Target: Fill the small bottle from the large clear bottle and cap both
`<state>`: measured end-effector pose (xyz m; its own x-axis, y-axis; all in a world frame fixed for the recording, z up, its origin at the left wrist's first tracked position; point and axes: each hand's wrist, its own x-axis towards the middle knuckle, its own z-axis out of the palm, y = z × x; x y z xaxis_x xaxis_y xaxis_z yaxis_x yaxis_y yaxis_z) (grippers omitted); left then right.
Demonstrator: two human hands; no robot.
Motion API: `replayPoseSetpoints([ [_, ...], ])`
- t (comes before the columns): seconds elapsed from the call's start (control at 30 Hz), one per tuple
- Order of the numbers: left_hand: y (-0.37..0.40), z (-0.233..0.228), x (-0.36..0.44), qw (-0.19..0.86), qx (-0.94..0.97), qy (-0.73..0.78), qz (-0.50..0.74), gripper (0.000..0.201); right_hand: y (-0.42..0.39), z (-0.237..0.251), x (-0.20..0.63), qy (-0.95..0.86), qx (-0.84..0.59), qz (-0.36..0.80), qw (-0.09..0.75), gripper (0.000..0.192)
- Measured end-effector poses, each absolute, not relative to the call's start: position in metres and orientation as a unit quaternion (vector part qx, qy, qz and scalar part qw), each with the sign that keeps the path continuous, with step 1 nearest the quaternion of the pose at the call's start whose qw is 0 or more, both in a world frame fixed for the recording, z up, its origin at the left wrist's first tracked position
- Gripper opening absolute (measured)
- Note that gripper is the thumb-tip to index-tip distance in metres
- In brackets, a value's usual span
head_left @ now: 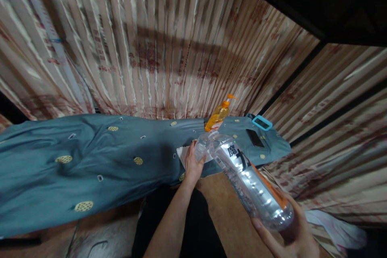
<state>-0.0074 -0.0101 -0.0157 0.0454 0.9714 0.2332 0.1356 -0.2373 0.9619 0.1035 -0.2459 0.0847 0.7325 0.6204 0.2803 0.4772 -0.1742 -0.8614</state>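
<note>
Bottle: a clear plastic bottle [246, 179] with an orange-and-white label and dark characters lies tilted between the two hands, base low toward the person, neck up and away over the near edge of the cloth.
Right hand: the right hand [292, 229] cups the bottle's base from below, fingers curled around the ribbed bottom and gripping it.
Left hand: the left hand [193, 165] is closed around the bottle's neck end, thumb and fingers wrapped at the mouth; whether a cap sits under them cannot be told.
White sheet: a white paper or tissue [184, 155] lies on the cloth directly under and just left of the left hand.
Pump bottle: an orange pump bottle [218, 116] stands just beyond the left hand, close to the clear bottle's neck.
Phone: a dark phone [254, 138] lies flat on the cloth, beyond the right hand and to the right of the left hand.
Blue frame: a light-blue framed device [261, 122] sits just past the phone.
Cloth: a teal patterned cloth [90, 161] stretches far left of the left hand.
Curtain: a striped curtain [157, 44] hangs beyond everything.
</note>
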Motion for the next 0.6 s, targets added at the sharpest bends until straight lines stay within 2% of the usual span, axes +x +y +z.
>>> replayPoseSetpoints([
  [0.23,-0.008,-0.019,-0.009,0.406,0.6,0.457,0.516,0.074,-0.252,0.068,0.127,-0.411,-0.757,0.058,0.505,0.096],
  [0.6,-0.009,-0.02,-0.009,0.417,0.603,0.449,0.511,0.073,-0.25,0.073,0.125,-0.407,-0.752,0.062,0.515,0.099],
])
